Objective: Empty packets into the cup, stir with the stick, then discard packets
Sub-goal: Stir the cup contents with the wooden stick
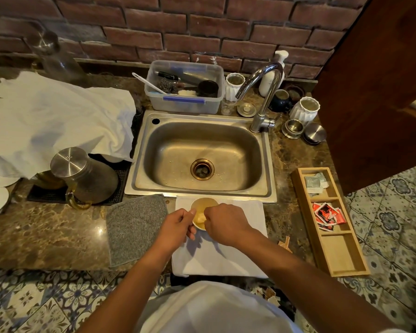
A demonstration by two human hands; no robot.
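A small white cup (pixel 202 207) with pale brown liquid stands on a white cloth (pixel 226 258) at the counter's front edge, just below the sink. My left hand (pixel 177 228) grips the cup's left side, thumb by the rim. My right hand (pixel 223 222) hovers over the cup's right rim with its fingers curled together; whatever they pinch is hidden. A wooden tray (pixel 332 251) at the right holds red packets (pixel 327 216) in its middle compartment and pale packets (pixel 315 182) in the far one.
The steel sink (pixel 202 155) with its tap (pixel 262 92) lies just behind the cup. A grey cloth (pixel 135 227) lies left of the white one, a metal jug (pixel 82 176) beyond it. Torn scraps (pixel 285 243) lie right of the white cloth.
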